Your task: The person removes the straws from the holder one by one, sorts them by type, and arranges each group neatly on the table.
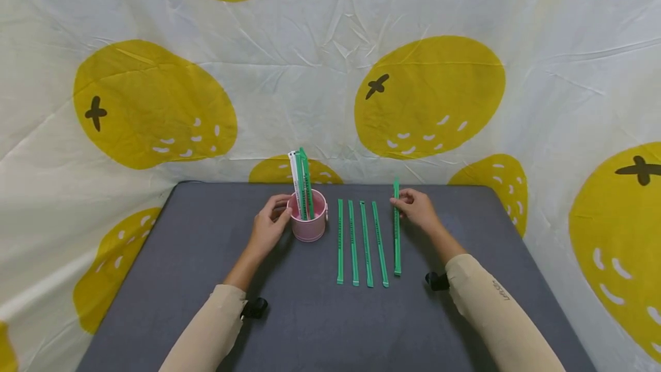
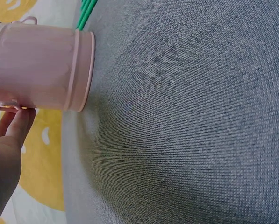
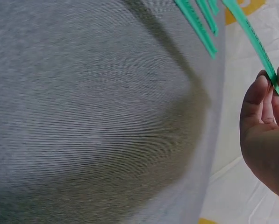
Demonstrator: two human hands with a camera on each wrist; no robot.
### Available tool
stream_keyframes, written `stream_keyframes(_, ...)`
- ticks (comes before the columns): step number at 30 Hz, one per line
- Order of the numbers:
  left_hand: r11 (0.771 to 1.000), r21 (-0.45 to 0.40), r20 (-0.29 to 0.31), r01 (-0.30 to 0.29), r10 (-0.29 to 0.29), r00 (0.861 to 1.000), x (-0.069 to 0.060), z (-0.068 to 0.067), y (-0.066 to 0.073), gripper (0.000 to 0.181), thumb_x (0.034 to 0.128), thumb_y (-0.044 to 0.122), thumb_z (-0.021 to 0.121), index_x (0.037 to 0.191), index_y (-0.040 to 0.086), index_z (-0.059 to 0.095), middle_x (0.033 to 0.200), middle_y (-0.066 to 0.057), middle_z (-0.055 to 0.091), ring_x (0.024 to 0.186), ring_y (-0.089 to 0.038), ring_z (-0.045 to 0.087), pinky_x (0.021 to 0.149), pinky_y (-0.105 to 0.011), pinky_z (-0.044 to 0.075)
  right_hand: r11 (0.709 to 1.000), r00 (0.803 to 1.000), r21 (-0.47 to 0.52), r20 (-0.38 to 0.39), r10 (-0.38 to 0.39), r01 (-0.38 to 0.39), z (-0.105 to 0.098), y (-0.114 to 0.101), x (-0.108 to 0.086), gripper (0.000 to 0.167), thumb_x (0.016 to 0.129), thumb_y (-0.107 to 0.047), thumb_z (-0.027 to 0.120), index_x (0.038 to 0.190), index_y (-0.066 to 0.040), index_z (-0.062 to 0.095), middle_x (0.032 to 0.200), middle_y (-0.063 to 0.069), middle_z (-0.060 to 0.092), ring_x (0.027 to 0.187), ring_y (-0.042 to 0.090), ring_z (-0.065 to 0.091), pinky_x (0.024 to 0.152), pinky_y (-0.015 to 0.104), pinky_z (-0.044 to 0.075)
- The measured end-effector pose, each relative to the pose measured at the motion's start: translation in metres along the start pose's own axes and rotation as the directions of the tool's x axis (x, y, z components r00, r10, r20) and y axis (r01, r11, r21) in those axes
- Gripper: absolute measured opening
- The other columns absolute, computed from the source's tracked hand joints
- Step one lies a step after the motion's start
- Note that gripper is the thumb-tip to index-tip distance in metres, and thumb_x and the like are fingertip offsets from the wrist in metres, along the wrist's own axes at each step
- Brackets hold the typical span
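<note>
Nearby, four green packets [image 1: 366,244] lie beside the pink bucket [image 1: 308,231].

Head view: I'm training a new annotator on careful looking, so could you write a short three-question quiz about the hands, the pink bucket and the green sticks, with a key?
1. Multiple choice: What does the right hand pinch?
A) a sleeve
B) a green stick
C) a white stick

2. Count: In the head view, how many other green sticks lie on the dark table between the pink bucket and the held stick?

3. True or false: The left hand touches the pink bucket.

Key:
1. B
2. Four
3. True; the left wrist view shows its fingers against the bucket's side.
</note>
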State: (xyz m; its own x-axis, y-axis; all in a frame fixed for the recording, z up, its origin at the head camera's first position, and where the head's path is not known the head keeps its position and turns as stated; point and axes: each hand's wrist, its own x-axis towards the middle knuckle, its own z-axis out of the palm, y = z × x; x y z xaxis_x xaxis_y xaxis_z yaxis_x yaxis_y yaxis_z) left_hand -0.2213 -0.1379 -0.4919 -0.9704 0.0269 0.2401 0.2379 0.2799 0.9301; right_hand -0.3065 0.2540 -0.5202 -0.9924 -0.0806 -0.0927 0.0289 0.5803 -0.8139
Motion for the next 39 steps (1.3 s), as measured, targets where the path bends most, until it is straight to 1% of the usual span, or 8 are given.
stream_keyframes(6, 1.0, 0.012, 0.003, 0.003, -0.003, 1.0, 0.001, -0.001, -0.001, 0.037, 0.1023, 0.011, 0.064, 0.135, -0.004, 0.059, 0.132, -0.029, 0.064, 0.116, -0.045, 0.068, 0.102, -0.056, 0.052, 0.999, 1.0, -0.033, -0.005, 0.011, -0.011, 0.007, 0.009, -0.001, 0.043, 0.101, -0.029, 0.069, 0.129, 0.003, 0.063, 0.107, 0.022, 0.073, 0.069, 0.022, 0.068, 0.071, 0.036, 0.057)
stream_keyframes(10, 1.0, 0.008, 0.004, -0.008, 0.008, 1.0, 0.003, -0.001, -0.001, 0.036, 0.1018, 0.01, 0.064, 0.135, -0.005, 0.059, 0.131, -0.031, 0.064, 0.115, -0.047, 0.067, 0.102, -0.058, 0.051, 0.999, 1.0, -0.025, 0.01, 0.024, -0.024, 0.013, 0.013, 0.001, 0.042, 0.101, -0.026, 0.069, 0.129, 0.005, 0.062, 0.107, 0.023, 0.073, 0.065, 0.018, 0.066, 0.066, 0.032, 0.056)
stream_keyframes(14, 1.0, 0.01, 0.003, -0.017, 0.017, 1.0, 0.005, -0.002, -0.001, 0.036, 0.1016, 0.009, 0.065, 0.134, -0.006, 0.059, 0.131, -0.032, 0.064, 0.114, -0.047, 0.068, 0.101, -0.058, 0.051, 0.999, 0.999, -0.02, 0.025, 0.036, -0.035, 0.018, 0.016, 0.005, 0.042, 0.101, -0.024, 0.069, 0.129, 0.006, 0.061, 0.106, 0.023, 0.072, 0.066, 0.018, 0.067, 0.067, 0.032, 0.057)
stream_keyframes(20, 1.0, 0.024, -0.002, -0.004, 0.004, 1.0, 0.004, -0.003, -0.001, 0.037, 0.1017, 0.01, 0.065, 0.135, -0.005, 0.059, 0.131, -0.03, 0.065, 0.114, -0.043, 0.069, 0.102, -0.054, 0.052, 0.999, 0.997, -0.029, 0.057, 0.047, -0.045, 0.023, 0.015, 0.006, 0.043, 0.1, -0.024, 0.069, 0.129, 0.007, 0.06, 0.106, 0.022, 0.072, 0.069, 0.016, 0.066, 0.068, 0.033, 0.059)
stream_keyframes(26, 1.0, 0.004, -0.009, -0.006, 0.006, 1.0, 0.004, -0.002, -0.004, 0.037, 0.102, 0.012, 0.065, 0.134, -0.005, 0.059, 0.131, -0.031, 0.064, 0.114, -0.046, 0.067, 0.102, -0.058, 0.051, 0.998, 0.997, -0.023, 0.046, 0.057, -0.056, 0.027, 0.013, 0.005, 0.043, 0.096, -0.026, 0.075, 0.125, 0.004, 0.063, 0.098, 0.017, 0.074, 0.069, 0.017, 0.066, 0.065, 0.032, 0.058)
stream_keyframes(29, 1.0, 0.005, -0.008, -0.009, 0.009, 1.0, 0.003, -0.002, -0.004, 0.037, 0.1019, 0.012, 0.065, 0.134, -0.005, 0.059, 0.131, -0.031, 0.064, 0.114, -0.046, 0.068, 0.102, -0.059, 0.051, 0.998, 0.998, -0.036, 0.044, 0.052, -0.051, 0.029, 0.013, 0.004, 0.041, 0.095, -0.025, 0.076, 0.123, 0.003, 0.064, 0.094, 0.015, 0.074, 0.066, 0.016, 0.066, 0.063, 0.031, 0.057)
stream_keyframes(32, 1.0, 0.008, -0.004, -0.011, 0.011, 1.0, 0.002, -0.002, -0.003, 0.037, 0.102, 0.012, 0.065, 0.134, -0.005, 0.059, 0.131, -0.031, 0.064, 0.114, -0.046, 0.068, 0.102, -0.058, 0.051, 0.998, 0.998, -0.054, 0.059, 0.039, -0.036, 0.03, 0.012, 0.004, 0.041, 0.096, -0.025, 0.075, 0.124, 0.004, 0.063, 0.095, 0.015, 0.074, 0.065, 0.016, 0.066, 0.063, 0.031, 0.057)
stream_keyframes(39, 1.0, 0.005, -0.003, -0.012, 0.012, 1.0, 0.0, -0.005, 0.002, 0.038, 0.1022, 0.012, 0.065, 0.134, -0.007, 0.058, 0.131, -0.034, 0.062, 0.115, -0.047, 0.067, 0.102, -0.058, 0.05, 0.999, 0.996, -0.054, 0.09, 0.009, -0.004, 0.03, 0.011, 0.003, 0.04, 0.098, -0.021, 0.072, 0.126, 0.005, 0.063, 0.094, 0.016, 0.075, 0.064, 0.014, 0.065, 0.065, 0.032, 0.058)
